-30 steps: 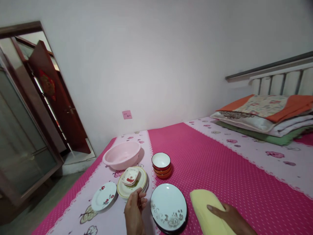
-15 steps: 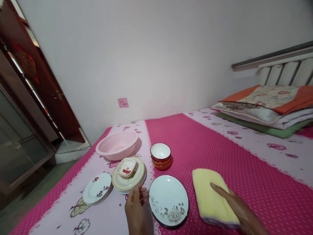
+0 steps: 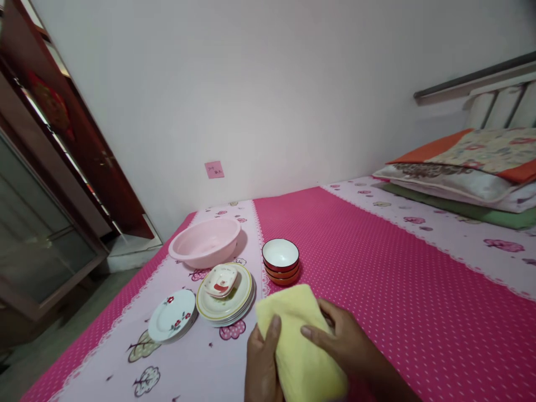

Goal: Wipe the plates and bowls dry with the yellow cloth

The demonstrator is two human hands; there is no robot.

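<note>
A folded yellow cloth (image 3: 295,335) is held up close in front of me, over the pink bedspread (image 3: 377,268). My left hand (image 3: 262,365) grips its left edge, thumb on top. My right hand (image 3: 345,343) lies over its right side with the fingers curled onto it. The cloth hides whatever is under it; the white oval plate does not show. Just beyond stand stacked red bowls (image 3: 280,262), a stack of yellow-rimmed plates (image 3: 240,301) with a small square dish (image 3: 220,279) on top, and flowered plates (image 3: 172,315).
A pink plastic basin (image 3: 205,243) sits behind the plates near the bed's far edge. Folded bedding (image 3: 469,167) is piled at the right by the headboard. At the left are a dark red door (image 3: 62,128) and a glass cabinet.
My right hand brought the yellow cloth leftward, over where the oval plate lay. My left hand came up and took hold of the cloth's edge. The plate is now hidden.
</note>
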